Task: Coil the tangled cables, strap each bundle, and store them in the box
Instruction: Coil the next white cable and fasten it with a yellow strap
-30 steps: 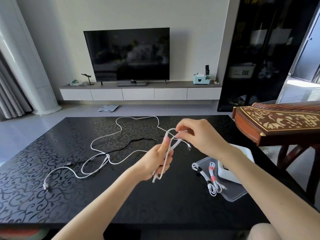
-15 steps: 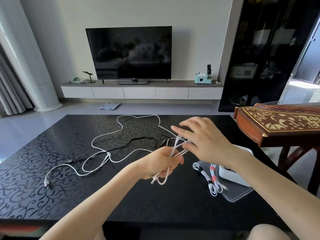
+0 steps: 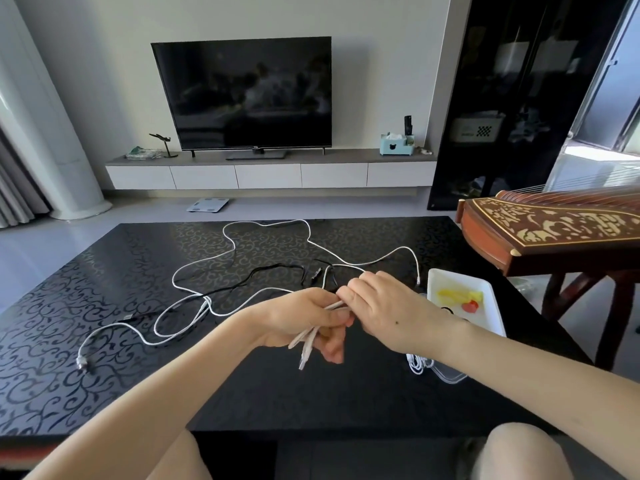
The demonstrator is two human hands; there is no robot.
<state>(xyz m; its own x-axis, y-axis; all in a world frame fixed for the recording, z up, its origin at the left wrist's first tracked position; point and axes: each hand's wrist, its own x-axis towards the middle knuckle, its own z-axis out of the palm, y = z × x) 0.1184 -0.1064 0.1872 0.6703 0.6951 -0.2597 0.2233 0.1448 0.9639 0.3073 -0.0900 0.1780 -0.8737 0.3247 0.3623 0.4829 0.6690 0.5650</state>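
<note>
The task is partway done. The left hand (image 3: 304,320) grips a few loops of white cable (image 3: 306,344), its plug dangling above the middle of the tabletop (image 3: 104,341). The right hand (image 3: 384,306) pinches the same cable just beside it. Most of that cable's length and a black cable (image 3: 270,270) lie loose toward the far edge. Strapped bundles (image 3: 417,363) lie by the box (image 3: 493,317) at the right edge, apparently not yet inside. Half a second ago the right hand was spread open over the loops; now it has closed on them.
</note>
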